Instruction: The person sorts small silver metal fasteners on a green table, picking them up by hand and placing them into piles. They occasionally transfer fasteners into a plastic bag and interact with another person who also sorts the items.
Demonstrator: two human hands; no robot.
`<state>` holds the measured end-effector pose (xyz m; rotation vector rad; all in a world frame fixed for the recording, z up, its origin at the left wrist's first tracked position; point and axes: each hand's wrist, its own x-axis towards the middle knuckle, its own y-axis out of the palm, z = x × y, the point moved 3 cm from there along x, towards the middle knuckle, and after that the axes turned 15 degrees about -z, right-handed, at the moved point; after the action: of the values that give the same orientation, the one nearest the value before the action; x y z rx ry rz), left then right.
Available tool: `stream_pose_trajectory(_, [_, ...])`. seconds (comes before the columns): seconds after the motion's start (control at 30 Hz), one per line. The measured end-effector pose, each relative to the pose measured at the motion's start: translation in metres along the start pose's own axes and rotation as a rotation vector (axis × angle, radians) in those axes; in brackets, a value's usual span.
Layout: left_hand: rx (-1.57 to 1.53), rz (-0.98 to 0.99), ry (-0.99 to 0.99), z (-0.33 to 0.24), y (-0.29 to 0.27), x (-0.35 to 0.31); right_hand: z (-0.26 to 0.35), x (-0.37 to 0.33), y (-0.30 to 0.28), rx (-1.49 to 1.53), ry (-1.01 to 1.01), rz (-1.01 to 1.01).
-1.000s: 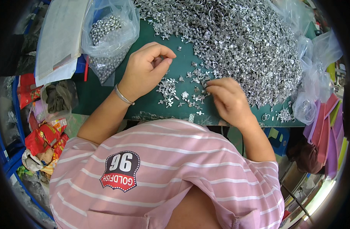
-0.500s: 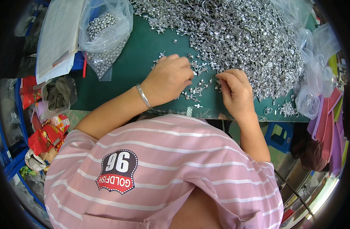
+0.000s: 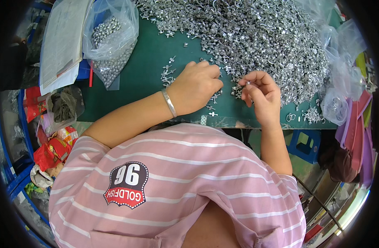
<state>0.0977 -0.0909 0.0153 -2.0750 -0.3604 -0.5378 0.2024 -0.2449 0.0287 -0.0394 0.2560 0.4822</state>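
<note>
My right hand (image 3: 264, 94) is raised at the near edge of a large heap of small silver metal pieces (image 3: 259, 45). Between its thumb and index finger sits a small round silver bead (image 3: 248, 83). My left hand (image 3: 197, 86), with a silver bangle (image 3: 169, 103) on its wrist, rests low over the green tabletop (image 3: 148, 58). Its fingers are curled down, and what they hold, if anything, is hidden. Small cross-shaped silver pieces (image 3: 168, 73) lie scattered left of this hand. More loose pieces lie between the two hands, partly covered by the left one.
A clear plastic bag of silver beads (image 3: 111, 64) stands at the far left beside papers (image 3: 63, 45) and a red pen (image 3: 91, 74). Plastic bags (image 3: 336, 105) edge the heap on the right. A small group of pieces (image 3: 312, 115) lies by the near right edge.
My left hand has shifted right over the loose pieces, uncovering more crosses on its left. My right hand has turned and moved slightly right, and a bead now shows in its fingertips.
</note>
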Motion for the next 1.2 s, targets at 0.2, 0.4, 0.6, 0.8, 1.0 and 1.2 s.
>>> stream_pose_trajectory(0.2, [0.121,-0.052,0.063,-0.008,0.000,0.005,0.001,-0.011,0.003,-0.747,-0.709,0.185])
stream_pose_trajectory(0.4, [0.337,0.065,-0.008,-0.021,0.011,0.004,-0.006,-0.015,0.009,-0.833,-0.877,0.198])
stream_pose_trajectory(0.6, [0.235,-0.050,-0.038,-0.024,0.014,-0.007,-0.001,0.004,0.009,-0.375,-0.143,0.160])
stream_pose_trajectory(0.8, [0.173,-0.196,-0.148,-0.020,0.009,-0.011,0.017,-0.001,0.027,-0.746,-1.022,0.510])
stream_pose_trajectory(1.0, [0.198,-0.065,-0.198,-0.021,0.020,-0.021,0.026,-0.021,0.030,-0.794,-0.884,0.438])
stream_pose_trajectory(1.2, [0.229,-0.078,-0.158,-0.025,0.018,-0.018,-0.004,0.015,0.022,-0.441,-0.493,0.274])
